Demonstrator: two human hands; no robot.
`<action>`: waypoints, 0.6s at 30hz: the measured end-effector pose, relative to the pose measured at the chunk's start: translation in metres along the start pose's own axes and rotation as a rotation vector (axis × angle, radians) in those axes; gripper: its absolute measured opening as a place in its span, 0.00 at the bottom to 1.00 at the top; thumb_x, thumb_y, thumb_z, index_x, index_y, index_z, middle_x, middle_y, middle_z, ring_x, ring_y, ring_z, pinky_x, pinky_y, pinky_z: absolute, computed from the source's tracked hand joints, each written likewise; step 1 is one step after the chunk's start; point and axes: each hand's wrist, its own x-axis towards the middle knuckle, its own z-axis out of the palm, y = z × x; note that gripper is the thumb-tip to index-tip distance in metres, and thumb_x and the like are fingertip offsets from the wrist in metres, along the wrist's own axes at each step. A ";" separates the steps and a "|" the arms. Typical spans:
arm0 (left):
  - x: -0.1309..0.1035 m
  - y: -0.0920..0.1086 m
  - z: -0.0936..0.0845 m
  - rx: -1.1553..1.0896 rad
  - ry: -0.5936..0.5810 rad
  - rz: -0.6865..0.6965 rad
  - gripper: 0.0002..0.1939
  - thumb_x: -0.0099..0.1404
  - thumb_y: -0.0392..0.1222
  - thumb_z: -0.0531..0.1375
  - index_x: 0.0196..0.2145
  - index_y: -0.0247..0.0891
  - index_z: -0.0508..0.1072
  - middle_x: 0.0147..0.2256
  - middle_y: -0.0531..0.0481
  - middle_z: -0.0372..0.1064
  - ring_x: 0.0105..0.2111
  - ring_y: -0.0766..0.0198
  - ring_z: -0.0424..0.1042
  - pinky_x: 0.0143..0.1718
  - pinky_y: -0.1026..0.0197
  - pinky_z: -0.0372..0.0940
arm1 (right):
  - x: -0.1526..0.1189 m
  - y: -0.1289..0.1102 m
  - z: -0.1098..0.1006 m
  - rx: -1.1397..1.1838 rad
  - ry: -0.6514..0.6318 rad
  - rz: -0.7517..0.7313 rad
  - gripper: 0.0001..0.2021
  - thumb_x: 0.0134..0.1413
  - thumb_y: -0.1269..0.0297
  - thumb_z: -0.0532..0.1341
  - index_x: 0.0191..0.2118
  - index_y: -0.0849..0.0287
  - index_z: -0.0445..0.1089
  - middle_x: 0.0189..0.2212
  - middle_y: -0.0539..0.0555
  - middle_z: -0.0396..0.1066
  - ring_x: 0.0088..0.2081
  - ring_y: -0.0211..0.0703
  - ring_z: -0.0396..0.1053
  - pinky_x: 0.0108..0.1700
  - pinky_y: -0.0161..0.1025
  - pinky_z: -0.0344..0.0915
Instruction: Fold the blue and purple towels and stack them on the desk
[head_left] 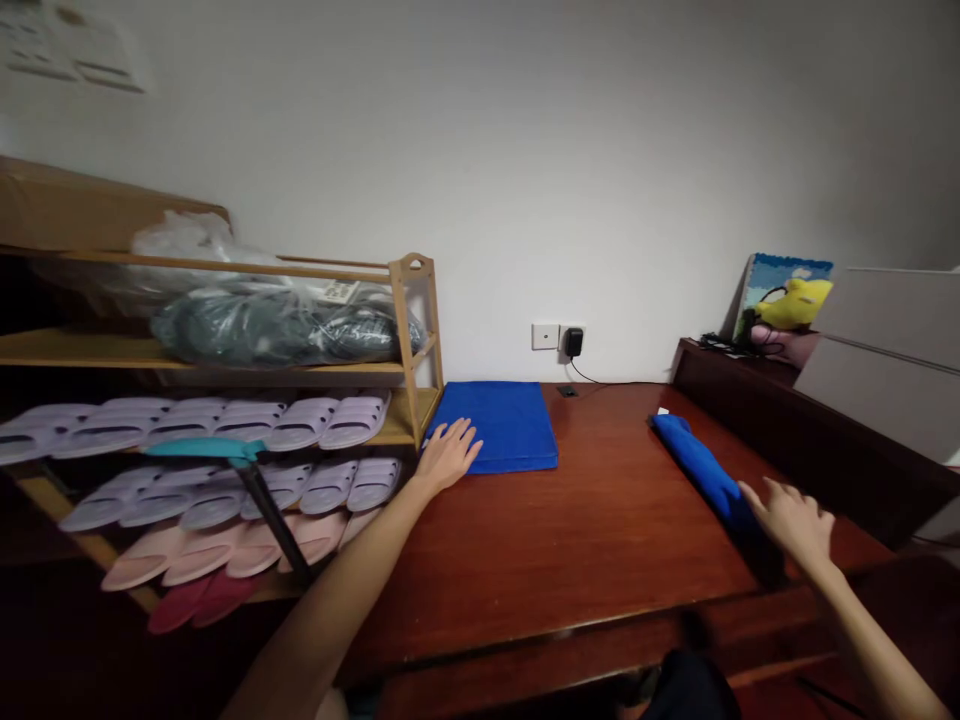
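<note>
My left hand (447,455) lies flat, fingers spread, on the near left corner of a folded blue cloth (502,425) at the back left of the dark red wooden table (585,540). My right hand (791,520) reaches out with fingers apart and touches the near end of a second blue cloth (701,468), rolled or folded into a long strip along the table's right side. Neither hand grips anything.
A bamboo shoe rack (409,340) left of the table holds several lilac, pink and red slippers (300,425) and plastic-wrapped bundles (277,325). A wall socket with a black plug (572,342) sits behind. A raised wooden ledge (765,410) with a yellow plush toy (802,300) borders the right.
</note>
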 end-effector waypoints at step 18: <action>-0.065 0.129 -0.043 -0.353 -0.152 0.451 0.12 0.65 0.38 0.51 0.42 0.42 0.72 0.51 0.46 0.66 0.51 0.56 0.65 0.54 0.51 0.58 | -0.122 -0.128 -0.034 -0.138 0.117 -0.622 0.20 0.55 0.78 0.47 0.51 0.61 0.66 0.38 0.61 0.71 0.39 0.52 0.70 0.38 0.45 0.65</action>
